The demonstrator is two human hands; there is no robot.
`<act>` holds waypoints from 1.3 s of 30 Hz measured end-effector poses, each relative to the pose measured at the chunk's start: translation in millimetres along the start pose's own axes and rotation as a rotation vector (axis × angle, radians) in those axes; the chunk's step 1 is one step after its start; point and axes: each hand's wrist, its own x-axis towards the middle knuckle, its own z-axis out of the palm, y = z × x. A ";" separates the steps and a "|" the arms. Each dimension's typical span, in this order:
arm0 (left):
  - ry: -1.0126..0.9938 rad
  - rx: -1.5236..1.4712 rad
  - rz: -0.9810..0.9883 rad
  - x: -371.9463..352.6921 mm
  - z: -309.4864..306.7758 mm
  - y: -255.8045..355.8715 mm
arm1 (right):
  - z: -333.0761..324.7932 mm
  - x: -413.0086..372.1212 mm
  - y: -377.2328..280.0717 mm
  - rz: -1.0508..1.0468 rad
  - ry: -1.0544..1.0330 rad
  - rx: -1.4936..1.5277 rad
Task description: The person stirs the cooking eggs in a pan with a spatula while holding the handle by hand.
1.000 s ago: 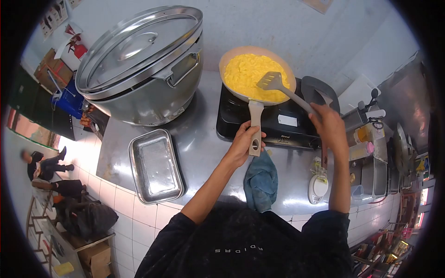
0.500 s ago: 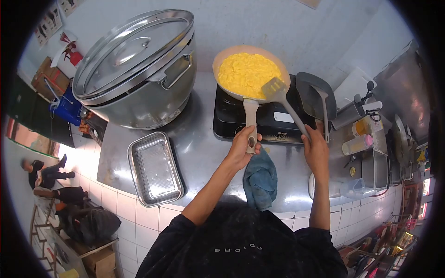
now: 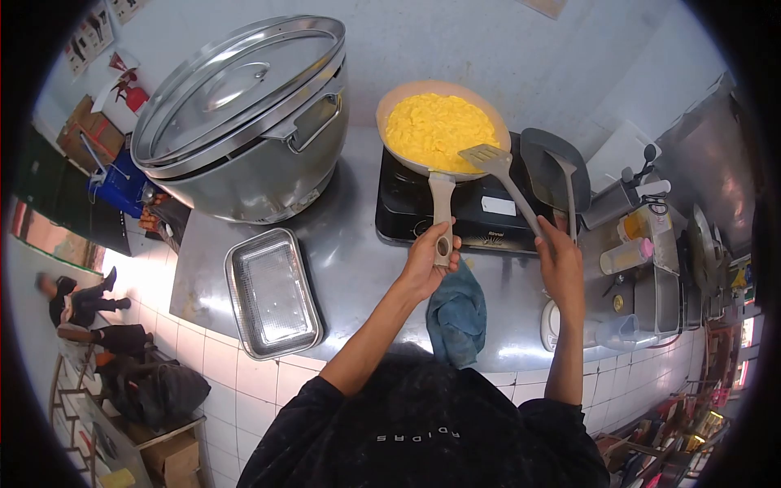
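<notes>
My left hand is closed round the handle of a beige frying pan, which sits over a black gas stove. Yellow scrambled egg covers much of the pan's inside. In my right hand is the handle of a grey slotted spatula. Its head touches the pan's right edge, beside the egg. A blue cloth lies on the steel table just below my left hand.
A large steel pot with a lid stands on the left, above a rectangular metal tray. Right of the stove are a dark square pan with another spatula, and a utensil holder. A seated person is at far left.
The spatula's head has turned and shifted slightly right, towards the pan's edge. My right hand has moved a little to the right. My left hand still holds the pan.
</notes>
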 end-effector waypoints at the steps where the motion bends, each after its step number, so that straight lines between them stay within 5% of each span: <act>1: -0.009 0.003 0.005 0.6 -0.5 -0.9 | -3.3 -2.4 -4.6 0.021 -0.026 0.043; 14: -0.148 -0.082 -0.018 -17.0 -8.4 -25.5 | -8.2 -70.0 -60.4 0.223 -0.231 0.530; 17: -0.150 -0.067 -0.026 -19.3 -7.1 -25.4 | 1.8 -76.3 -82.9 0.387 -0.229 0.848; 21: -0.114 -0.067 -0.083 -27.1 -9.6 -31.8 | 23.0 -83.7 -106.9 0.355 -0.172 0.949; 29: -0.114 0.184 -0.325 -65.1 -67.5 -53.5 | 72.6 -124.8 -140.6 0.172 -0.123 0.555; 39: -0.195 0.340 -0.278 -96.7 -64.6 -30.8 | 85.1 -120.7 -169.2 0.324 -0.159 0.625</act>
